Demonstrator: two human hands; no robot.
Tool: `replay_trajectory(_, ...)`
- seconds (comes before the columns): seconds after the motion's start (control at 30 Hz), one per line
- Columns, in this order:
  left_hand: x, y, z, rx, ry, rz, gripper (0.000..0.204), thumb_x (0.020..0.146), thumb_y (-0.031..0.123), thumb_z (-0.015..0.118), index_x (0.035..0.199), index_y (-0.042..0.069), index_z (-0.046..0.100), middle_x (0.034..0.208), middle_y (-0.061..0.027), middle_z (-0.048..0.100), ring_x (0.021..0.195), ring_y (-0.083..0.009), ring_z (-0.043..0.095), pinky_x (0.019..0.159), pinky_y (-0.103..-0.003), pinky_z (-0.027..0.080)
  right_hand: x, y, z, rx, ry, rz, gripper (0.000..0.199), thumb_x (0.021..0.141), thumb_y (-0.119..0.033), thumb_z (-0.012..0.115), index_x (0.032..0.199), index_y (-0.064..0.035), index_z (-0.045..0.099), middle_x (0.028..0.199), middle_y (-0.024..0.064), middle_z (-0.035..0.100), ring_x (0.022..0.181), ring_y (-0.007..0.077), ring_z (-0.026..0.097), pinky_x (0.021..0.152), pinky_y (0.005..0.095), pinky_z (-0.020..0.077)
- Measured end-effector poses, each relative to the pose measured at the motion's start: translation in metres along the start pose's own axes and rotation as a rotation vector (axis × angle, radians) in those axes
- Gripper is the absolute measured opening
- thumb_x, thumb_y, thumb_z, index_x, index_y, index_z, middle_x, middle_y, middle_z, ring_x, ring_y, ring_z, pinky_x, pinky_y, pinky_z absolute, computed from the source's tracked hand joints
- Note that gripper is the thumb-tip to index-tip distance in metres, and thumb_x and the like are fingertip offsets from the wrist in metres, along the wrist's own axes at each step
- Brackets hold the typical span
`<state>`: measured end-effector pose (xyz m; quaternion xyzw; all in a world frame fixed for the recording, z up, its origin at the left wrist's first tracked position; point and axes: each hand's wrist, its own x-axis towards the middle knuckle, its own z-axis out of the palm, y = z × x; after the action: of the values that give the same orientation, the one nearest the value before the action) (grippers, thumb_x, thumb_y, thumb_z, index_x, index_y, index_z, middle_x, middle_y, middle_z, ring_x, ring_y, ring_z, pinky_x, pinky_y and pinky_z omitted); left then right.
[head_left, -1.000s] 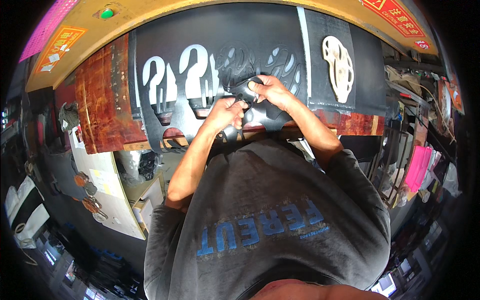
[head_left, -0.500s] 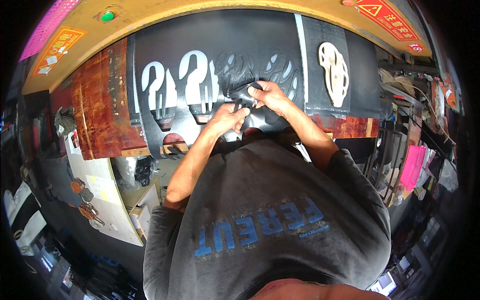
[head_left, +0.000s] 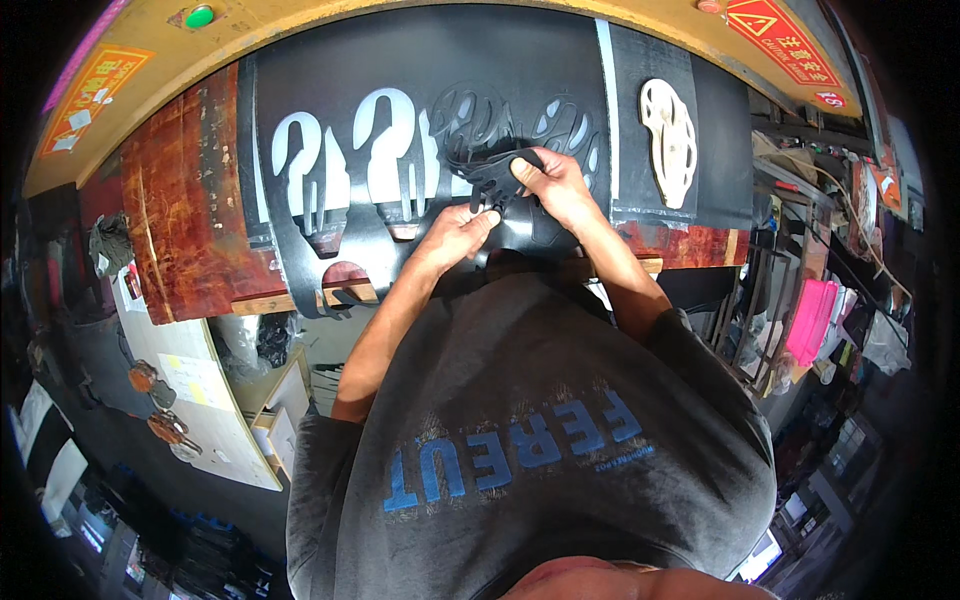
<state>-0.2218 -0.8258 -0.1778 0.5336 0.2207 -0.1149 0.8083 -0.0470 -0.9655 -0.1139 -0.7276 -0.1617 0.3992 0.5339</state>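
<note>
Head view: both hands grip a black cut-out piece (head_left: 495,172) lifted off the black sheet (head_left: 420,90) at the worktop's near edge; right hand (head_left: 552,185) fingers pinch its top, left hand (head_left: 452,235) fingers clasp its lower part.

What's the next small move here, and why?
Probably lift the cut black piece clear of the black sheet: the right hand pinches its upper edge, the left hand grips below, and its lower part looks still attached to the sheet.
</note>
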Motion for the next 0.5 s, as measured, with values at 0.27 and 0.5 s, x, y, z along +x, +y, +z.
replay_trajectory(0.27, -0.001, 0.012, 0.003, 0.028, -0.009, -0.023, 0.032, 0.109, 0.029, 0.067, 0.085, 0.007, 0.064, 0.069, 0.0015, 0.057, 0.057, -0.0097, 0.053, 0.054, -0.029, 0.044, -0.011, -0.002, -0.004, 0.077, -0.061, -0.027, 0.029, 0.104, -0.03, 0.075, 0.115, -0.0034, 0.078, 0.095, -0.0013, 0.075, 0.082, 0.0081, 0.063, 0.072, 0.0265, 0.053)
replay_trajectory(0.5, -0.024, 0.023, 0.021, -0.087, 0.198, 0.002, 0.024, 0.105, 0.018, 0.072, 0.12, -0.001, 0.068, 0.093, -0.0055, 0.069, 0.073, -0.0131, 0.069, 0.069, -0.029, 0.062, 0.003, -0.001, -0.029, 0.272, -0.262, 0.103, 0.032, 0.107, -0.034, 0.071, 0.114, -0.003, 0.077, 0.1, 0.0012, 0.076, 0.085, 0.0095, 0.068, 0.073, 0.0265, 0.0573)
